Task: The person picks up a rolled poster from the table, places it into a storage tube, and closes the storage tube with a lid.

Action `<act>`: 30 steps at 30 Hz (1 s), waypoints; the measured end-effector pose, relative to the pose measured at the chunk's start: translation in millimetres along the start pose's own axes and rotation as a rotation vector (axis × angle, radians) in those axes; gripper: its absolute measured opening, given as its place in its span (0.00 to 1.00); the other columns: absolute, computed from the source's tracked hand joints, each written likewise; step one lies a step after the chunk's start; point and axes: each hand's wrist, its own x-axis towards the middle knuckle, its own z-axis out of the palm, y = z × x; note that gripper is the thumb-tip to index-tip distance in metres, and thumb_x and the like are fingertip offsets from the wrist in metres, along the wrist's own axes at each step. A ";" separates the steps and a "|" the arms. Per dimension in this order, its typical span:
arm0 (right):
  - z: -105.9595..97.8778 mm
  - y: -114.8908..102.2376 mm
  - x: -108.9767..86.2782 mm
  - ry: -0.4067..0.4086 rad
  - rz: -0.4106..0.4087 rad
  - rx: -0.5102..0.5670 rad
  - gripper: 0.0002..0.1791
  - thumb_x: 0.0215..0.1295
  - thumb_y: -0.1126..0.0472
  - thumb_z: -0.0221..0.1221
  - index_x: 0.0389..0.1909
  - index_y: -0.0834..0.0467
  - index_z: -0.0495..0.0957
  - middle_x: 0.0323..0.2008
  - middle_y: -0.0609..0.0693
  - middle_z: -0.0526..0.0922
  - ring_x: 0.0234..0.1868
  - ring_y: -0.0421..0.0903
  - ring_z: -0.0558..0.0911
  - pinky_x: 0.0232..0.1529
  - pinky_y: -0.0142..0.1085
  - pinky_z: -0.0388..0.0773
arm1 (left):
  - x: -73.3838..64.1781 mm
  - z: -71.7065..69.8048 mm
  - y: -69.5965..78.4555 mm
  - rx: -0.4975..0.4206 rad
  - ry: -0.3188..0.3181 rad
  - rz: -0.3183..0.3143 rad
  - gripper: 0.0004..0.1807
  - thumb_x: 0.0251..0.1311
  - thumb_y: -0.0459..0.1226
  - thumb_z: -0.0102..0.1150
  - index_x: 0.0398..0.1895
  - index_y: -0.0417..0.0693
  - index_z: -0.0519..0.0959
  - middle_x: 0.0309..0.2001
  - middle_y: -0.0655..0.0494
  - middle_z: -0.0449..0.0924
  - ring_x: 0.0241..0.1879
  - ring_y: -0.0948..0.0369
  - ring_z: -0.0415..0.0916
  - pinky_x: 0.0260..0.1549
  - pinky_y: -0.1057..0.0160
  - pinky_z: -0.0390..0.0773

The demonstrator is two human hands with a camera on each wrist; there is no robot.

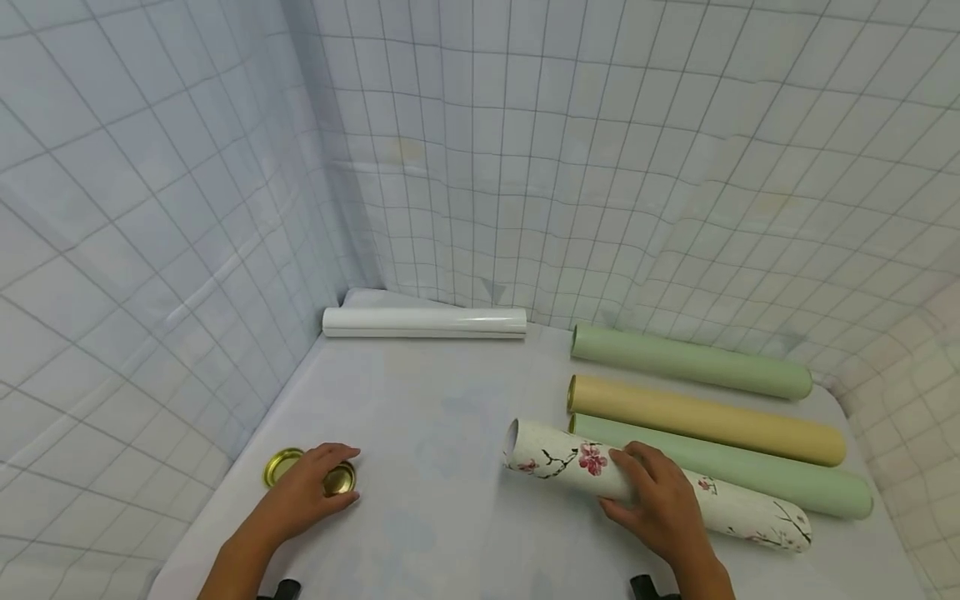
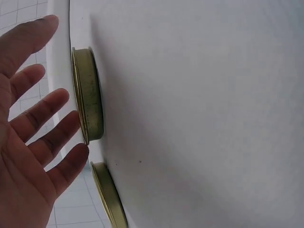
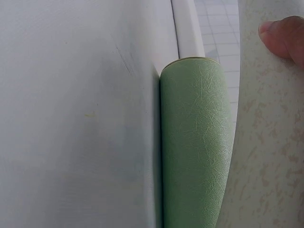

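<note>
My right hand (image 1: 663,504) grips a white tube with pink blossoms and dark branches (image 1: 551,454) around its middle. In the right wrist view, the tip of a digit (image 3: 285,40) presses on the tube's pale, speckled side (image 3: 266,142). The tube's left end faces me partly open and dark inside. My left hand (image 1: 303,492) hovers over two round gold lids on the table, its fingers relaxed and spread. One lid (image 1: 340,480) shows between its thumb and fingers; the other lid (image 1: 281,465) lies farther left, partly covered. The left wrist view shows the fingertips right beside the nearer lid's rim (image 2: 90,95).
Just behind the floral tube lies a light green tube (image 1: 757,475), then a tan tube (image 1: 697,417) and another green tube (image 1: 690,362). A glossy white roll (image 1: 423,322) lies along the table's back edge. Grid-patterned white sheets (image 1: 510,167) enclose the table.
</note>
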 end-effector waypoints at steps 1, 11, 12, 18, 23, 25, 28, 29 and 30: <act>0.0 -0.4 -0.7 -0.002 0.003 -0.001 0.35 0.64 0.32 0.52 0.53 0.58 0.80 0.45 0.55 0.79 0.40 0.54 0.80 0.36 0.52 0.77 | -0.7 -0.4 -1.1 0.013 -0.016 -0.005 0.32 0.50 0.43 0.77 0.59 0.44 0.78 0.56 0.49 0.77 0.57 0.45 0.74 0.53 0.44 0.76; 2.0 2.4 -4.1 -0.021 0.019 0.000 0.36 0.64 0.31 0.51 0.53 0.58 0.80 0.45 0.55 0.79 0.42 0.54 0.80 0.39 0.52 0.77 | -2.7 -2.0 -3.0 0.079 -0.095 -0.045 0.32 0.49 0.42 0.77 0.59 0.42 0.78 0.55 0.44 0.77 0.56 0.42 0.73 0.52 0.42 0.76; 2.1 2.4 -4.0 -0.022 0.017 0.001 0.36 0.64 0.31 0.51 0.53 0.58 0.80 0.46 0.55 0.79 0.42 0.54 0.80 0.39 0.52 0.77 | -2.6 -2.0 -2.6 0.082 -0.092 -0.045 0.32 0.49 0.41 0.77 0.59 0.42 0.78 0.55 0.45 0.77 0.56 0.42 0.73 0.51 0.42 0.76; 1.6 2.4 -3.1 -0.020 0.018 -0.001 0.36 0.63 0.31 0.51 0.52 0.59 0.80 0.45 0.55 0.79 0.42 0.54 0.80 0.39 0.52 0.77 | 1.6 -2.1 3.5 0.089 -0.034 -0.005 0.31 0.50 0.40 0.77 0.59 0.43 0.78 0.55 0.47 0.77 0.55 0.45 0.75 0.51 0.45 0.78; 1.7 2.6 -2.9 -0.017 0.017 -0.003 0.36 0.63 0.30 0.52 0.52 0.59 0.80 0.45 0.55 0.79 0.42 0.54 0.80 0.38 0.52 0.77 | 10.1 -3.2 16.6 0.071 0.031 0.071 0.31 0.49 0.39 0.78 0.58 0.42 0.79 0.55 0.48 0.78 0.54 0.46 0.76 0.50 0.46 0.79; 1.9 2.8 -3.3 -0.016 0.018 -0.006 0.36 0.63 0.30 0.51 0.53 0.58 0.80 0.45 0.55 0.79 0.42 0.54 0.80 0.38 0.52 0.77 | 14.1 -3.2 22.5 0.061 0.046 0.094 0.31 0.48 0.39 0.78 0.57 0.42 0.79 0.54 0.49 0.78 0.54 0.48 0.77 0.49 0.48 0.79; 2.4 2.9 -3.8 -0.015 0.018 -0.008 0.36 0.63 0.30 0.51 0.53 0.58 0.80 0.45 0.55 0.79 0.42 0.54 0.80 0.38 0.53 0.77 | 20.0 -2.0 31.0 0.027 0.054 0.118 0.30 0.48 0.38 0.78 0.57 0.41 0.79 0.54 0.50 0.77 0.54 0.49 0.77 0.49 0.49 0.80; 2.6 3.0 -3.9 -0.013 0.018 -0.008 0.36 0.63 0.30 0.51 0.53 0.58 0.80 0.45 0.55 0.79 0.42 0.54 0.80 0.38 0.53 0.77 | 21.8 -1.2 33.4 0.020 0.054 0.125 0.30 0.48 0.37 0.78 0.57 0.41 0.79 0.54 0.50 0.77 0.54 0.50 0.77 0.49 0.49 0.79; 2.8 3.1 -4.1 -0.010 0.015 -0.011 0.36 0.63 0.30 0.51 0.53 0.58 0.80 0.45 0.55 0.79 0.42 0.54 0.80 0.38 0.53 0.77 | 23.5 -0.1 35.6 0.013 0.053 0.129 0.30 0.49 0.37 0.78 0.57 0.41 0.79 0.54 0.51 0.77 0.54 0.50 0.76 0.49 0.50 0.79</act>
